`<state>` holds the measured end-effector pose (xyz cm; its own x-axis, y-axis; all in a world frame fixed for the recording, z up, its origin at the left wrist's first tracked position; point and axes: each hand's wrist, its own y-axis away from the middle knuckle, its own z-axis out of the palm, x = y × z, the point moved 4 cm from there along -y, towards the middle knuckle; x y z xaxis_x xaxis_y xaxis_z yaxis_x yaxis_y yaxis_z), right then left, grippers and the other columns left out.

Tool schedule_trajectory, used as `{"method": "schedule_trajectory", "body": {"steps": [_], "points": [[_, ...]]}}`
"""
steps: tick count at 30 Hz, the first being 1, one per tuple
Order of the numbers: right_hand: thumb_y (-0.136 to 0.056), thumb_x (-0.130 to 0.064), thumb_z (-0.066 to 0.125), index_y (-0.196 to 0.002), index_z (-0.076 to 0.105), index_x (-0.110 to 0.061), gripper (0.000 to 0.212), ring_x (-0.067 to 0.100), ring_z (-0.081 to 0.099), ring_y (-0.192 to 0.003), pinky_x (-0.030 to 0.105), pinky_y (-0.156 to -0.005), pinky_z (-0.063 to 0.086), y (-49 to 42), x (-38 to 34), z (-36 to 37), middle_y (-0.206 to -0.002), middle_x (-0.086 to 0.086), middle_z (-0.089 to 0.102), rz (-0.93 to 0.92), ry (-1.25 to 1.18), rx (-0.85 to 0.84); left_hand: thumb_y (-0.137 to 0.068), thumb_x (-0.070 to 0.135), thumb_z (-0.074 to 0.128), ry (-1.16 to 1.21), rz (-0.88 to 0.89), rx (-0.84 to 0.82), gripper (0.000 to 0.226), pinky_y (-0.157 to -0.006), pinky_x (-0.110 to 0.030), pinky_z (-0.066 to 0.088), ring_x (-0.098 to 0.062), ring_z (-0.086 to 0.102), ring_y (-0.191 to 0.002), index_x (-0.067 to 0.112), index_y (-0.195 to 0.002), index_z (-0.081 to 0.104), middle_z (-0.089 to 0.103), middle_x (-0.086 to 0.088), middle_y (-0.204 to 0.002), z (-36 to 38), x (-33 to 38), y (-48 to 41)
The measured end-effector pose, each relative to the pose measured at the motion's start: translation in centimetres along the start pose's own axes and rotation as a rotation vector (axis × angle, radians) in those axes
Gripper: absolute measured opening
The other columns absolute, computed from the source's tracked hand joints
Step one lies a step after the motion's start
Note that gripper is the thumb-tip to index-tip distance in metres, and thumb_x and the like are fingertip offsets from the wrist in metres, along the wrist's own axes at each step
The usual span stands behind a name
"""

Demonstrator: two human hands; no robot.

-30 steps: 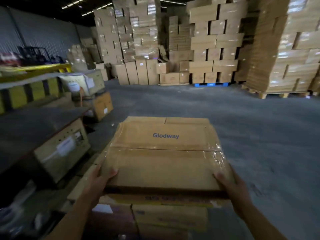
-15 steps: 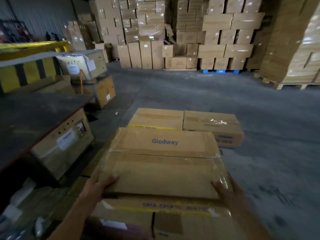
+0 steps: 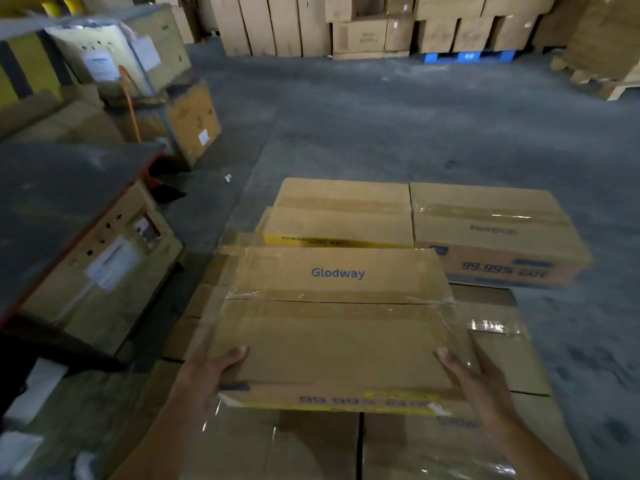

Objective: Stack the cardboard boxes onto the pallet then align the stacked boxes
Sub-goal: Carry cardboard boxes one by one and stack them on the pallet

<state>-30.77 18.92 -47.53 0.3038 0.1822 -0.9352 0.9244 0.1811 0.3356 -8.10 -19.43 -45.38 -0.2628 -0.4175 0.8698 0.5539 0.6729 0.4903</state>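
A person's left hand [image 3: 207, 379] and right hand [image 3: 474, 382] are clamping the brown taped "Glodway" cardboard box [image 3: 337, 317] by its near corners, thumbs pressing on top, over a layer of stacked brown boxes [image 3: 491, 306].

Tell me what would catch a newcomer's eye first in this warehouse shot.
The box printed Glodway fills the centre foreground, gripped at its near corners by the left hand and right hand. Just beyond it a yellow-striped box and a taped box lie side by side. A wall of cartons lines the back.
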Motion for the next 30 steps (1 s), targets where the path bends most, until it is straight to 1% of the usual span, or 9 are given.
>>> {"method": "schedule_trajectory", "body": {"steps": [5,10,14,18,19,22,26,28,30], "points": [[-0.088,-0.021,0.076,-0.127,0.066,-0.024,0.041,-0.003,0.072,-0.08,0.011,-0.063,0.053,-3.6,1.6,2.9,-0.092,-0.014,0.078,0.0,0.013,0.055,-0.076,0.004,0.08,-0.033,-0.047,-0.053,0.084,-0.05,-0.046,0.061,-0.027,0.075,-0.088,0.03,-0.148,0.045,0.07,-0.008,-0.116,0.6,-0.1,-7.2],[-0.086,-0.025,0.077,-0.133,0.061,-0.035,0.05,0.004,0.073,-0.094,0.011,-0.068,0.054,-6.4,3.4,5.8,-0.102,-0.012,0.078,0.018,-0.011,0.081,-0.046,0.03,0.098,-0.078,-0.09,-0.109,0.106,-0.056,-0.052,0.061,-0.033,0.073,-0.095,0.026,-0.142,0.052,0.069,-0.012,-0.123,0.6,0.3,-12.3],[-0.089,-0.018,0.074,-0.117,0.065,-0.037,0.036,0.001,0.073,-0.084,0.013,-0.065,0.055,-7.7,4.1,7.0,-0.095,-0.015,0.078,0.028,-0.038,0.096,-0.073,0.014,0.083,-0.086,-0.098,-0.127,0.062,-0.063,-0.054,0.062,-0.028,0.074,-0.096,0.035,-0.128,0.061,0.072,-0.002,-0.117,1.1,-0.2,-15.2],[-0.085,-0.026,0.078,-0.124,0.067,-0.038,0.042,0.011,0.074,-0.099,0.023,-0.078,0.058,-8.8,5.0,7.2,-0.109,-0.005,0.077,0.042,-0.038,0.104,-0.063,0.024,0.088,-0.097,-0.104,-0.139,0.085,-0.081,-0.062,0.057,-0.029,0.072,-0.103,0.028,-0.14,0.054,0.07,-0.005,-0.123,1.4,-1.1,-16.9],[-0.082,-0.031,0.079,-0.127,0.066,-0.036,0.047,0.013,0.073,-0.101,0.028,-0.082,0.057,-9.0,5.2,7.3,-0.11,-0.005,0.077,0.042,-0.034,0.105,-0.064,0.023,0.087,-0.104,-0.093,-0.138,0.08,-0.087,-0.062,0.055,-0.029,0.071,-0.104,0.028,-0.137,0.057,0.073,-0.003,-0.119,1.5,-1.2,-17.3],[-0.075,-0.04,0.08,-0.133,0.064,-0.033,0.06,0.016,0.072,-0.105,0.034,-0.093,0.053,-9.5,5.4,7.5,-0.112,-0.003,0.076,0.029,-0.015,0.106,-0.08,0.009,0.078,-0.112,-0.065,-0.138,0.042,-0.098,-0.06,0.05,-0.025,0.071,-0.101,0.035,-0.11,0.063,0.078,0.011,-0.094,2.0,-1.6,-18.0],[-0.078,-0.037,0.08,-0.139,0.059,-0.026,0.066,0.015,0.071,-0.109,0.033,-0.092,0.055,-10.1,6.0,7.8,-0.117,-0.001,0.075,0.027,0.001,0.092,-0.083,0.003,0.073,-0.093,-0.072,-0.136,0.041,-0.098,-0.063,0.048,-0.023,0.07,-0.102,0.043,-0.088,0.07,0.078,0.011,-0.094,1.9,-2.1,-18.4],[-0.083,-0.03,0.079,-0.14,0.058,-0.025,0.062,0.015,0.071,-0.11,0.034,-0.095,0.054,-10.2,6.3,7.9,-0.118,-0.001,0.074,0.029,-0.004,0.089,-0.083,0.003,0.074,-0.095,-0.073,-0.14,0.045,-0.098,-0.063,0.048,-0.023,0.071,-0.104,0.048,-0.091,0.071,0.077,0.01,-0.1,1.8,-2.2,-18.6],[-0.087,-0.023,0.077,-0.137,0.061,-0.025,0.052,0.013,0.071,-0.107,0.033,-0.094,0.055,-10.1,6.3,8.0,-0.117,-0.001,0.075,0.023,0.009,0.087,-0.082,0.005,0.075,-0.11,-0.077,-0.139,0.047,-0.1,-0.059,0.049,-0.02,0.071,-0.104,0.044,-0.107,0.066,0.076,0.008,-0.107,1.8,-2.3,-18.6]]}}
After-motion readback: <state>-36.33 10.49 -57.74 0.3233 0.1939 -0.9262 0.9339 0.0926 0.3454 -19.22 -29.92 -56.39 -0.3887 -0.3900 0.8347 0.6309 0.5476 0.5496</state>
